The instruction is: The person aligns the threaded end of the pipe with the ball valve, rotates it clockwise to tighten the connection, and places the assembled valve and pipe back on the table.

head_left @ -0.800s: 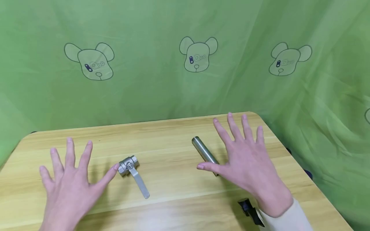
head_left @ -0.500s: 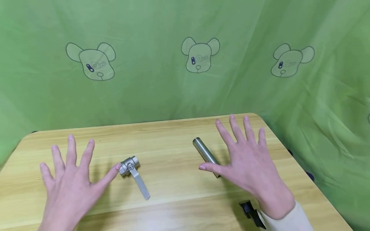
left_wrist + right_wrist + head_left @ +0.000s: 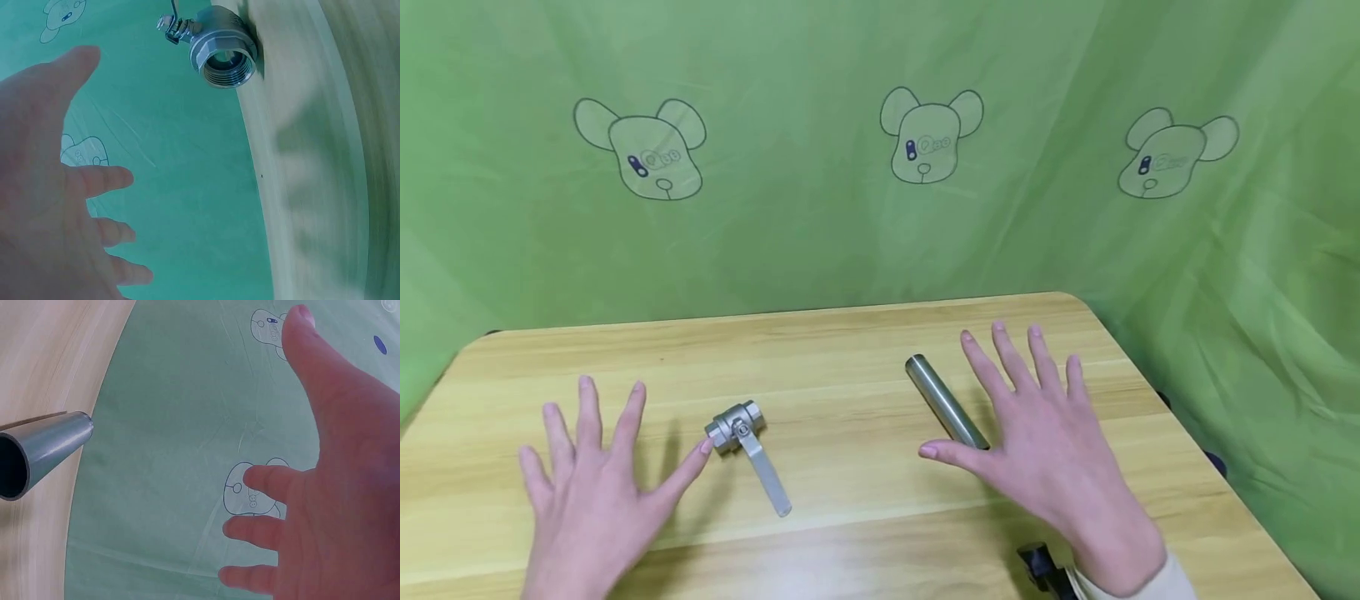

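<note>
A metal ball valve (image 3: 735, 425) with a long flat lever lies left of centre on the wooden table; its threaded opening shows in the left wrist view. My left hand (image 3: 598, 508) hovers beside it with fingers spread, and in the left wrist view a gap parts the thumb from the valve. Right of centre lies a hollow metal tube (image 3: 946, 400), set at a slant, its open end visible in the right wrist view. Over the tube's near end hovers my right hand (image 3: 1052, 458), fingers spread, holding nothing. That hand covers part of the near end in the head view.
The wooden table (image 3: 842, 358) has rounded far corners. Behind and to the right hangs a green curtain (image 3: 790, 242) printed with bear heads. A black wrist mount (image 3: 1039, 567) juts out by the right cuff.
Both hands have shifted slightly nearer the person in the head view, fingers still spread. The head view has moved a little. The valve and the tube stay where they lay.
</note>
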`<state>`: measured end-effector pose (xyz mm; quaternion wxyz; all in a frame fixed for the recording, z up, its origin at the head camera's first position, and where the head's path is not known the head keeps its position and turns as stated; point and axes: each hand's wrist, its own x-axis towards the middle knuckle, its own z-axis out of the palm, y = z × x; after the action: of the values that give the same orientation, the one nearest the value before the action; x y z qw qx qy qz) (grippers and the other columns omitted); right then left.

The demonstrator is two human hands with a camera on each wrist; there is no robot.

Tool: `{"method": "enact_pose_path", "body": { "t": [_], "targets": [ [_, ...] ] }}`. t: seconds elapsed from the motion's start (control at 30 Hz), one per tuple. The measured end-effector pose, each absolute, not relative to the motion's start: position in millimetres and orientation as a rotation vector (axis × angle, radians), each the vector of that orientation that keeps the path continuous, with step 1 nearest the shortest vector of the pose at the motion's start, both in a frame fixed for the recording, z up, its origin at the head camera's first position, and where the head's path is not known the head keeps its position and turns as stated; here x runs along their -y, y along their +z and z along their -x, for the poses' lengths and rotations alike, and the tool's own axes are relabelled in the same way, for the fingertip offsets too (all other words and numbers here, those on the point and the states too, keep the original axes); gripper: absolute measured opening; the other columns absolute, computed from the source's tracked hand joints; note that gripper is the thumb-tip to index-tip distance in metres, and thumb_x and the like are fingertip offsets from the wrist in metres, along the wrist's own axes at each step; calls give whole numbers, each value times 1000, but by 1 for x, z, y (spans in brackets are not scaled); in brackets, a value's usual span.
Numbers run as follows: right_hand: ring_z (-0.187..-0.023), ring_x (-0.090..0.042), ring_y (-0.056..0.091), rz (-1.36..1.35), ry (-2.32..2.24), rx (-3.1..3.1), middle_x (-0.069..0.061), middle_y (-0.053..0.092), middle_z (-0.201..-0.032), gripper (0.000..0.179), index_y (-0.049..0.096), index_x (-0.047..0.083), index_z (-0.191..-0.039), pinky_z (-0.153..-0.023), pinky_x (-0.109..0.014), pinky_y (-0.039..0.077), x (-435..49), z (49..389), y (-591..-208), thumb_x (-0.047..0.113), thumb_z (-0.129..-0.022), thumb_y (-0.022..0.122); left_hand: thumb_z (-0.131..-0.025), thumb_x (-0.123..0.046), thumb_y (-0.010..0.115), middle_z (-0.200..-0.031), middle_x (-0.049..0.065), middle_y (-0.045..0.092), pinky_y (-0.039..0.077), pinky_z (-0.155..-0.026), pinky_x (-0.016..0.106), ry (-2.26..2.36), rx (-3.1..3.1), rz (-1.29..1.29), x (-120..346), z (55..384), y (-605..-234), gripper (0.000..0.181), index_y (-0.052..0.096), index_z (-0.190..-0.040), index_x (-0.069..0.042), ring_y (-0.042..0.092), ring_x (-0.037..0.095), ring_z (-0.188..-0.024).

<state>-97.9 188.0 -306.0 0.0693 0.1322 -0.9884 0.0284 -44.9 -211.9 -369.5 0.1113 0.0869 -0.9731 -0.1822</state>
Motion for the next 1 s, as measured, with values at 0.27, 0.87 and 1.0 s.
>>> {"method": "enact_pose_path", "body": {
  "t": [0.27,0.87,1.0],
  "targets": [
    [-160,-48,31,-415,353,2946,-23,34,-173,110,27,16,-172,-120,-73,36,-197,103,-306,85,-91,58,-100,-65,65,-180,20,-10,-1,-120,86,-782,2862,-173,214,52,-377,101,23,-171,-7,-7,62,-161],
    [-122,-24,71,-9,1610,2668,-10,71,-138,60,62,10,-144,-100,-24,58,-205,147,-380,52,-102,72,-105,-58,62,-169,17,44,43,-121,50,-1612,2777,-340,206,67,-395,78,42,-163,-10,48,42,-153],
    [-110,-17,72,90,1819,2636,-15,71,-136,60,62,4,-143,-95,-22,57,-211,150,-392,45,-101,75,-104,-58,63,-163,15,53,44,-122,47,-1719,2667,-449,200,69,-406,73,49,-159,-12,55,33,-147]
  ]
}}
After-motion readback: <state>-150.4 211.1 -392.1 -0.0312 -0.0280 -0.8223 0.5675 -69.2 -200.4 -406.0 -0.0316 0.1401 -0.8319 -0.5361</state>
